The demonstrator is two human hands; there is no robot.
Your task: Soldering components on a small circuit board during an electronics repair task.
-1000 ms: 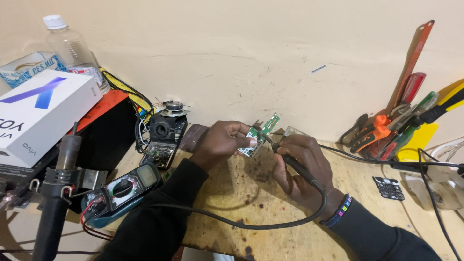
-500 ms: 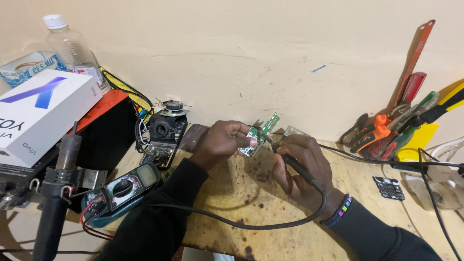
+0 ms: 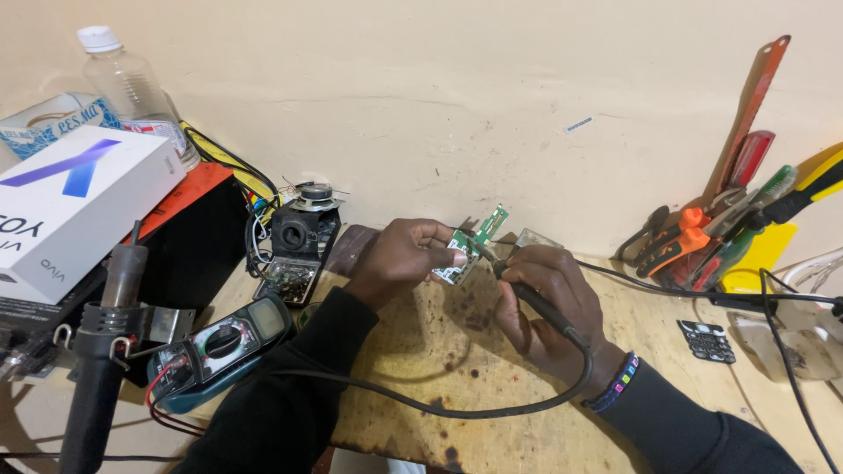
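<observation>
Lying nearest, left of the circuit board (image 3: 470, 242): a multimeter (image 3: 219, 349). Gripping that small green board above the stained wooden bench (image 3: 457, 369): left hand (image 3: 399, 259), fingers pinched shut. Clasping a black soldering iron (image 3: 536, 303), tip touching the board: right hand (image 3: 549, 303). Standing farther right: tools (image 3: 711, 237) leaning against the wall.

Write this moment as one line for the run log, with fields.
left hand: holds green circuit board | right hand: holds soldering iron, tip at board | surface: wooden bench | nearby: multimeter
</observation>
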